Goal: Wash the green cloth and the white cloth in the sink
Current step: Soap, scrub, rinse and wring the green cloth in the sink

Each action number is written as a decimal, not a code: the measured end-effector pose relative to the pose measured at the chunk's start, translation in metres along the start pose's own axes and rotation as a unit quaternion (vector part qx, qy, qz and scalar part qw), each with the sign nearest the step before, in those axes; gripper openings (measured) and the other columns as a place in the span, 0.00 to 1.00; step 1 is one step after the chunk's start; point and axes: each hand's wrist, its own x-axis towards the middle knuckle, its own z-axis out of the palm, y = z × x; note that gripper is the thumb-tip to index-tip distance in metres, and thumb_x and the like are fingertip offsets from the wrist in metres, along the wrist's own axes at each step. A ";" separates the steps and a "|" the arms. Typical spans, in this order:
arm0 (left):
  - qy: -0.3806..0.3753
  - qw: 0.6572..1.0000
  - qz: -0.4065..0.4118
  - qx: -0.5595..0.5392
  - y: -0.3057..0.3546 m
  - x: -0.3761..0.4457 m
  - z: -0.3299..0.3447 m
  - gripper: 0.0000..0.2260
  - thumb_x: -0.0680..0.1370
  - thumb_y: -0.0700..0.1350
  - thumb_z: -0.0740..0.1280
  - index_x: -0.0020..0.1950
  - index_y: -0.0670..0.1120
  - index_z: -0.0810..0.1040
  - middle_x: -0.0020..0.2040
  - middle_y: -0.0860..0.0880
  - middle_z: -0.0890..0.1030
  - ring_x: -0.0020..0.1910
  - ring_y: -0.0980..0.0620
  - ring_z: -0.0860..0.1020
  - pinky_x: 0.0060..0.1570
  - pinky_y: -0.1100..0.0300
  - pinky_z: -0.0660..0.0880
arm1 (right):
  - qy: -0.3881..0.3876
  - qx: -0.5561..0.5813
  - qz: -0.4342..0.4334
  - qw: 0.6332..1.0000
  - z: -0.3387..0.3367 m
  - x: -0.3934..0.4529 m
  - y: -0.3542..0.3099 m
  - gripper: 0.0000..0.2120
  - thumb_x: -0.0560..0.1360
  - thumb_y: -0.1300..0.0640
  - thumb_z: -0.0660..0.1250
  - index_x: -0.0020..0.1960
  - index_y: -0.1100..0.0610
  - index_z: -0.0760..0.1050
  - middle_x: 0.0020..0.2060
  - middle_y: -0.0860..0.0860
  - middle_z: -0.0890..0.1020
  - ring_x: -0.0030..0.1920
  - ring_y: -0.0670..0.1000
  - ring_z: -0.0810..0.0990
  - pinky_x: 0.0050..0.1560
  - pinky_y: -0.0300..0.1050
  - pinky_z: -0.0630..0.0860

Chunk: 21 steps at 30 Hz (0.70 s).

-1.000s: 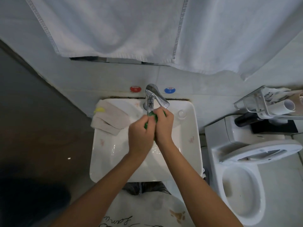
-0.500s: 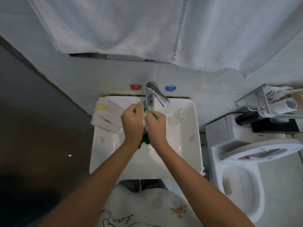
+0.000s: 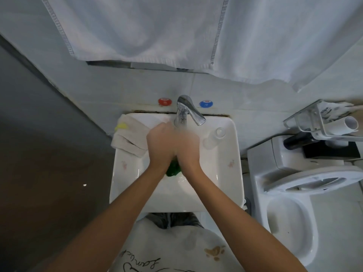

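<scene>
Both hands are pressed together over the white sink (image 3: 125, 185), just below the chrome tap (image 3: 186, 111). My left hand (image 3: 160, 145) and my right hand (image 3: 187, 150) grip the green cloth (image 3: 173, 169) between them; only a wet green bunch shows under the wrists. The right hand is motion-blurred. The white cloth (image 3: 128, 138) lies folded on the sink's back left corner, apart from the hands, with a small yellow piece (image 3: 121, 126) on it.
A clear bottle (image 3: 215, 137) lies on the sink's right rim. Red (image 3: 164, 101) and blue (image 3: 205, 104) wall discs flank the tap. White towels (image 3: 157, 30) hang above. A toilet (image 3: 290, 203) with a rack (image 3: 322, 122) stands to the right.
Both hands have slid slightly toward me and closed tighter over the green cloth, which now hangs lower, below the wrists. The right hand is blurred with motion.
</scene>
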 end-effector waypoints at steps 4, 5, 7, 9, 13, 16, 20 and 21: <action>-0.004 1.000 0.020 0.001 0.006 -0.016 0.005 0.17 0.80 0.40 0.60 0.31 0.42 0.69 0.26 0.48 0.68 0.26 0.57 0.66 0.29 0.59 0.65 | 0.011 0.005 0.001 1.000 -0.006 0.011 -0.007 0.18 0.74 0.68 0.59 0.28 0.55 0.63 0.25 0.49 0.65 0.26 0.45 0.64 0.28 0.34 0.63; -0.009 1.000 0.027 0.001 0.008 -0.022 0.008 0.16 0.80 0.40 0.60 0.31 0.41 0.70 0.26 0.49 0.68 0.26 0.57 0.67 0.28 0.60 0.66 | 0.024 0.014 0.013 1.000 -0.006 0.017 -0.010 0.18 0.75 0.69 0.58 0.29 0.56 0.63 0.25 0.49 0.66 0.27 0.45 0.64 0.29 0.36 0.64; -0.005 1.000 0.024 -0.004 0.011 -0.015 0.007 0.18 0.80 0.39 0.60 0.29 0.45 0.68 0.25 0.51 0.67 0.25 0.58 0.66 0.28 0.62 0.65 | 0.015 0.032 0.015 0.999 -0.005 0.017 -0.012 0.17 0.75 0.68 0.58 0.30 0.56 0.64 0.26 0.50 0.66 0.28 0.46 0.65 0.30 0.37 0.64; 0.005 1.000 -0.010 -0.020 0.010 0.006 0.005 0.19 0.79 0.39 0.60 0.28 0.46 0.64 0.25 0.51 0.65 0.26 0.54 0.64 0.29 0.59 0.63 | -0.019 0.022 -0.007 1.000 -0.004 0.007 -0.008 0.15 0.72 0.65 0.59 0.28 0.55 0.63 0.25 0.48 0.65 0.28 0.46 0.64 0.29 0.37 0.63; 0.005 1.000 0.008 -0.014 0.012 -0.014 0.009 0.18 0.80 0.40 0.60 0.29 0.48 0.66 0.25 0.52 0.67 0.26 0.56 0.66 0.29 0.59 0.66 | -0.002 0.012 -0.002 1.000 -0.010 0.014 -0.008 0.18 0.74 0.68 0.59 0.28 0.55 0.64 0.23 0.47 0.65 0.26 0.44 0.64 0.28 0.36 0.63; -0.002 1.000 0.016 -0.015 0.013 -0.017 0.007 0.18 0.80 0.40 0.61 0.29 0.50 0.68 0.24 0.54 0.67 0.25 0.58 0.67 0.29 0.62 0.67 | 0.011 0.002 -0.016 1.000 -0.007 0.011 -0.007 0.16 0.74 0.68 0.60 0.30 0.56 0.64 0.25 0.49 0.66 0.27 0.45 0.65 0.30 0.36 0.64; 0.001 0.999 -0.012 -0.044 0.009 -0.001 0.003 0.19 0.80 0.39 0.61 0.29 0.49 0.66 0.23 0.55 0.67 0.25 0.57 0.65 0.28 0.61 0.64 | -0.045 -0.027 -0.092 0.994 -0.011 -0.001 -0.001 0.06 0.67 0.63 0.58 0.31 0.59 0.66 0.26 0.52 0.67 0.28 0.46 0.65 0.29 0.37 0.63; -0.003 0.999 -0.007 -0.039 0.010 -0.007 0.005 0.18 0.80 0.40 0.60 0.29 0.48 0.67 0.25 0.54 0.68 0.26 0.57 0.67 0.28 0.62 0.65 | -0.033 -0.027 -0.093 0.995 -0.012 0.004 0.000 0.08 0.68 0.63 0.58 0.31 0.58 0.66 0.26 0.51 0.68 0.27 0.44 0.66 0.29 0.36 0.64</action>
